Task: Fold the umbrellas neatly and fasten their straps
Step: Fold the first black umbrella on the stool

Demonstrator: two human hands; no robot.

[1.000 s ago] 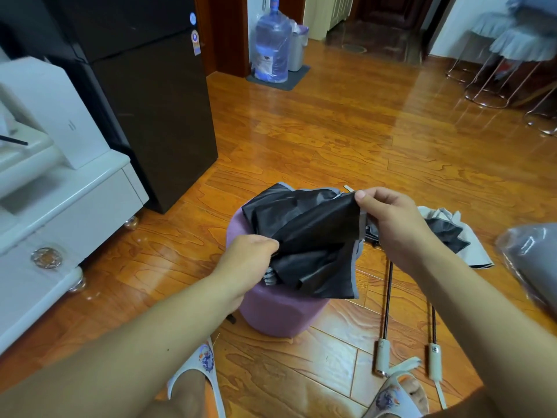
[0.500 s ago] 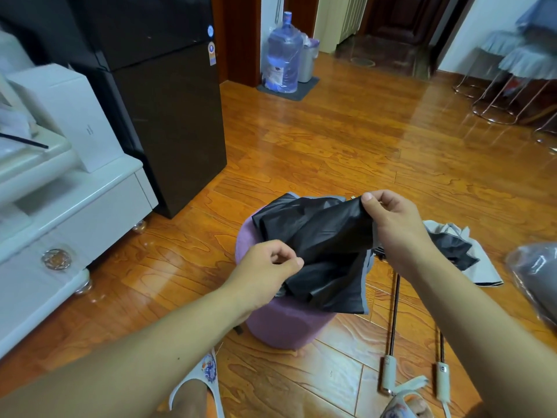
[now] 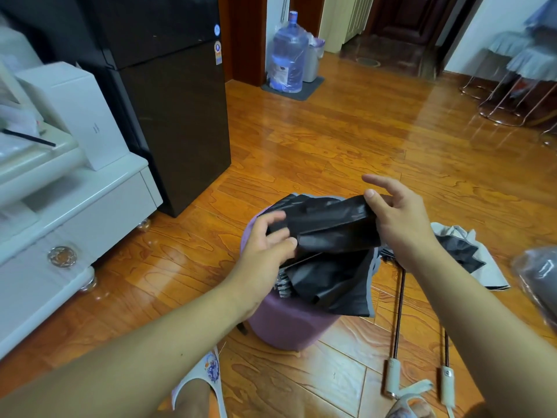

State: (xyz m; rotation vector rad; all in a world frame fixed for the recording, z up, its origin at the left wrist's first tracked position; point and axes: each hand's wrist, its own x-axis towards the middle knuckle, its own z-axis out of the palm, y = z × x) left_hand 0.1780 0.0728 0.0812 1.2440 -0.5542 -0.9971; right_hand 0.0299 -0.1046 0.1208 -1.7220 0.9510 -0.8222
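**Umbrella canopy held over a purple stool**

Floorboards of glossy orange-brown wood fill most of the view. A black refrigerator is seen at the upper left, with a white cabinet just beside it on which a white box is set. A blue water jug is placed on a grey mat by the far doorway, and chairs with metal legs are seen at the upper right.

A purple stool is found at the centre, partly covered by the black umbrella, whose canopy is bunched on top of it and is draped down its near side, a grey edge showing along the hem. The upper fold of the cloth is gripped at its left end by the left hand, fingers curled around it. The right end of the same fold is pinched under the thumb of the right hand, while the remaining fingers are spread above the cloth.

Two more umbrellas are laid on the floor to the right of the stool, their thin shafts pointing toward the viewer and ending in pale handles. Slippers are worn on both feet at the bottom edge.
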